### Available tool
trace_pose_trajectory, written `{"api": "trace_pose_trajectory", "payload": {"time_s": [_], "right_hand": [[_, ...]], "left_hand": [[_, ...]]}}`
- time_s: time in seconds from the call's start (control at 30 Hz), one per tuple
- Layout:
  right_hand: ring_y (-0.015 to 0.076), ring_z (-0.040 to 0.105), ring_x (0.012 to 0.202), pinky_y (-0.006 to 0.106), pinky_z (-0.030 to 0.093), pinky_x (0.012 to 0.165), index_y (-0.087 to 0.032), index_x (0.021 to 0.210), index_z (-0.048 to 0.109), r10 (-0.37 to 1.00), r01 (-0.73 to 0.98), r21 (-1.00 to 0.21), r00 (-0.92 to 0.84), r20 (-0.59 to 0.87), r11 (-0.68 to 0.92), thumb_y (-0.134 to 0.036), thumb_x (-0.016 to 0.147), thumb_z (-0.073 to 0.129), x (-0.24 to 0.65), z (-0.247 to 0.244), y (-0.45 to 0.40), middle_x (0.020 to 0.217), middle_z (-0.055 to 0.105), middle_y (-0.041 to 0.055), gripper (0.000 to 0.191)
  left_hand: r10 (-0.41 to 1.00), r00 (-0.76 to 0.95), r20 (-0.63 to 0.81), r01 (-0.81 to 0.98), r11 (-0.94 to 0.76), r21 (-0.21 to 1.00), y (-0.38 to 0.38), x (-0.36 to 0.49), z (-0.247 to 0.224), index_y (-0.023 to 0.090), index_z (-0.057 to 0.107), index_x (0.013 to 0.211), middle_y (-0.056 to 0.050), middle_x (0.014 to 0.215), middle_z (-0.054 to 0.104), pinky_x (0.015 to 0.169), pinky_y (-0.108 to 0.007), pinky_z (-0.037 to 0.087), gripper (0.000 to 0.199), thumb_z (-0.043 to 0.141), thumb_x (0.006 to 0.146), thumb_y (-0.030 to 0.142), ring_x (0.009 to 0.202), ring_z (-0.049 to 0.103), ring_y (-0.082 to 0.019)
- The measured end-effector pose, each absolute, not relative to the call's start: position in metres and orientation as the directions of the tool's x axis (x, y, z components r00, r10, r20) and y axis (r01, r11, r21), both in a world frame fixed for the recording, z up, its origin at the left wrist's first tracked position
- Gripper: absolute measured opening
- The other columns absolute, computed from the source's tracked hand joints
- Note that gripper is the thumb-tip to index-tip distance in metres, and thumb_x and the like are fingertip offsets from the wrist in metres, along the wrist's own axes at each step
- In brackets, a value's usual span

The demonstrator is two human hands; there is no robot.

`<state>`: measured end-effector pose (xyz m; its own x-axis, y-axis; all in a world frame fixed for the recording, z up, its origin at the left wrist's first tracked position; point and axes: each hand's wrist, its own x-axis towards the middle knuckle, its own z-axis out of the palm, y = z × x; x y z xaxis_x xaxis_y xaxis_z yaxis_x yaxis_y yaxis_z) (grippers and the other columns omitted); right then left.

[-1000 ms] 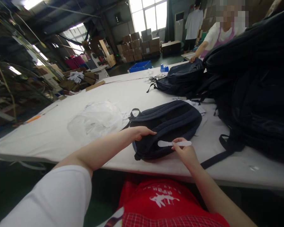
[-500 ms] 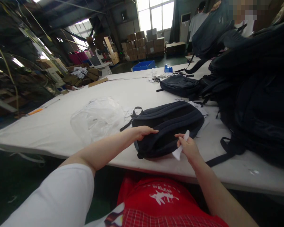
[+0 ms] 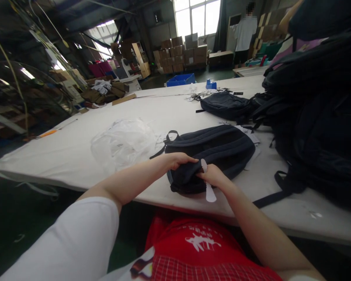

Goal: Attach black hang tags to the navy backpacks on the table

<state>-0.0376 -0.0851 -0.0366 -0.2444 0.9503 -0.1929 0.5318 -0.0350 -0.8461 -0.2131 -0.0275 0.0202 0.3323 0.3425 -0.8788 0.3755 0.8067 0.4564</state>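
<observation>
A dark navy backpack [image 3: 210, 150] lies on the table in front of me, its padded shoulder straps facing up. My left hand [image 3: 181, 160] is closed on the near shoulder strap [image 3: 190, 170], its thumb on top. My right hand [image 3: 213, 175] is closed round a thin white strip [image 3: 210, 194] with a notched edge; its wide end hangs down toward me and its narrow end sticks up. The right fingertips reach against the same strap, close to my left hand. What they touch underneath is hidden.
A crumpled clear plastic bag [image 3: 125, 142] lies left of the backpack on the white table [image 3: 84, 156]. Another dark backpack [image 3: 225, 104] lies beyond, and a tall pile of dark backpacks [image 3: 318, 128] stands on the right. A person [image 3: 245, 33] stands at the back.
My right hand has moved left with the white strip, from beside the backpack up to the strap near my left hand. The strip now hangs more upright. The strap is more bunched.
</observation>
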Motion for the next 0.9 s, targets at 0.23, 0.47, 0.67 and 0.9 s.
{"api": "trace_pose_trajectory", "payload": {"time_s": [0.23, 0.47, 0.67, 0.9], "right_hand": [[0.0121, 0.049, 0.034, 0.023, 0.035, 0.038, -0.018, 0.051, 0.063, 0.938, 0.454, -0.888, -0.270, -0.219, -0.077, -0.029, 0.075, 0.066, -0.044, -0.043, -0.091, 0.046, 0.063, 0.0036, 0.026], [0.0098, 0.049, 0.033, 0.020, 0.039, 0.035, -0.017, 0.061, 0.066, 0.913, 0.308, -0.931, -0.290, -0.286, -0.194, -0.031, 0.077, 0.064, -0.030, -0.043, -0.097, 0.055, 0.069, 0.0050, 0.022], [0.0142, 0.066, 0.054, 0.022, 0.051, 0.046, -0.016, 0.083, 0.067, 0.954, 0.151, -0.956, -0.129, -0.271, -0.251, -0.034, 0.088, 0.051, -0.013, -0.042, -0.109, 0.075, 0.072, 0.0071, 0.025], [0.0192, 0.070, 0.065, 0.028, 0.056, 0.060, -0.018, 0.088, 0.070, 0.993, 0.285, -0.951, 0.022, -0.115, -0.117, -0.034, 0.080, 0.059, -0.001, -0.049, -0.121, 0.073, 0.072, 0.0058, 0.021]], "left_hand": [[0.478, 0.281, -0.832, 0.357, 0.753, 0.553, -0.039, -0.208, 0.007, 0.014, 0.066, 0.089, -0.008, 0.072, 0.074, 0.066, -0.033, 0.061, 0.018, 0.060, 0.088, 0.031, 0.064, 0.071, -0.021], [0.605, 0.268, -0.750, 0.348, 0.665, 0.661, -0.050, -0.208, -0.004, 0.016, 0.066, 0.092, -0.005, 0.074, 0.073, 0.062, -0.028, 0.058, 0.008, 0.062, 0.087, 0.021, 0.062, 0.069, -0.017], [0.675, 0.212, -0.707, 0.336, 0.629, 0.701, -0.054, -0.209, -0.012, 0.015, 0.067, 0.088, -0.003, 0.069, 0.072, 0.053, -0.025, 0.055, 0.010, 0.067, 0.083, 0.024, 0.055, 0.066, -0.015], [0.579, 0.325, -0.747, 0.256, 0.707, 0.659, -0.045, -0.218, -0.008, 0.011, 0.069, 0.081, -0.009, 0.074, 0.073, 0.065, -0.032, 0.059, 0.007, 0.065, 0.081, 0.017, 0.064, 0.069, -0.020]]}}
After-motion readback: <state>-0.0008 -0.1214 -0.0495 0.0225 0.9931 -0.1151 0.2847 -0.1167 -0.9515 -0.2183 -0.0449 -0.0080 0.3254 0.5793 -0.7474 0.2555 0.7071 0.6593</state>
